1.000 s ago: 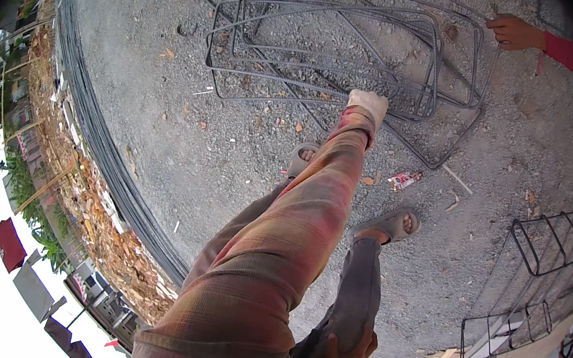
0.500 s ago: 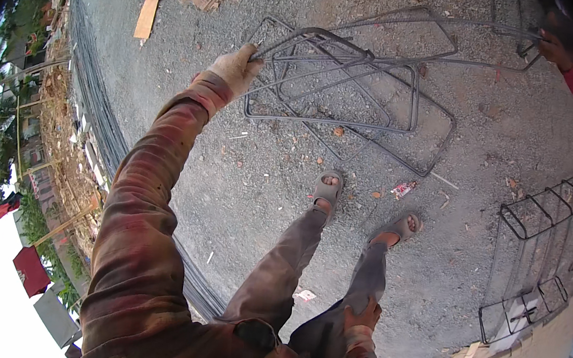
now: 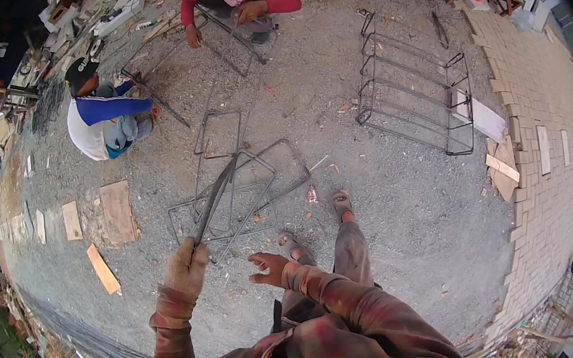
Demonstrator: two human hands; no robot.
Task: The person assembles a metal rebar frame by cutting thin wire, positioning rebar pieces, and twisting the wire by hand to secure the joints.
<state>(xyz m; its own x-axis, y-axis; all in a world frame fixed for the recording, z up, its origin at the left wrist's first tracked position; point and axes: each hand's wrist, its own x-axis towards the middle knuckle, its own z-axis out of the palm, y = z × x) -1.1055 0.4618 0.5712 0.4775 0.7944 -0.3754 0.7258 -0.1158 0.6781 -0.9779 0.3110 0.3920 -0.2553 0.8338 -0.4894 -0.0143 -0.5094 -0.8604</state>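
Grip of the gloved left hand [image 3: 186,267] wraps around the near end of a dark grey, narrow bundle of steel rod [image 3: 216,195], whose long axis runs away from the person, leaning slightly right. That bundle lies directly ahead of the left hand, over thin, grey, rectangular steel-rod frames [image 3: 275,173] spread on the grey gravel ground [image 3: 405,201]; whether it touches them cannot be told. Bare and empty, the right hand [image 3: 272,269] hangs with fingers parted, right of the bundle's near end and apart from it, so the left is nearer.
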